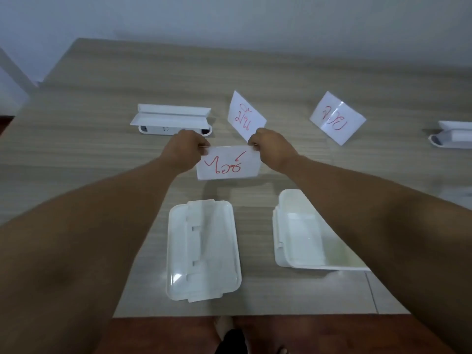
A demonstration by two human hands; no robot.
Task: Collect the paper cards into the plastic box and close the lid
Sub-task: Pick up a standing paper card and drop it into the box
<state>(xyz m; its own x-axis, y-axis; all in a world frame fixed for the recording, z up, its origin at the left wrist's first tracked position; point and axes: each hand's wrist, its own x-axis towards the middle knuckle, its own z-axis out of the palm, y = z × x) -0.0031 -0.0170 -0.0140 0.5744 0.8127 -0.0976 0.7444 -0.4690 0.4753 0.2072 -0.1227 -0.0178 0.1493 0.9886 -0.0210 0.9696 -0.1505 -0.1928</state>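
1. The card [227,163] I am handling sits above the table, between the 2 hands, its red writing facing the camera. My left hand [185,149] pinches its top left corner and my right hand [268,145] pinches its top right corner, both closed narrowly on the paper.
2. The box [301,254] waits near me on the right, open side up, and looks to hold nothing yet; part of it is hidden under my right forearm. The lid [203,249] lies flat just left of it, apart from the box.
3. 2 more cards remain on the table: 1 [245,114] just behind my right hand and 1 [337,118] further right. Both stand folded like tents.
4. I judge the step in hand to be carrying this first card to the box. To do it well, I would keep the paper taut between both pinches, bring it toward me and to the right, and lower it flat inside the walls before letting go.
5. If the card holds a crease, I would press it flat so the others stack neatly and the lid seats.
6. A white tray-like piece [171,120] sits at the far left and another [452,135] at the right edge; I cannot tell what they are, so I leave them alone.
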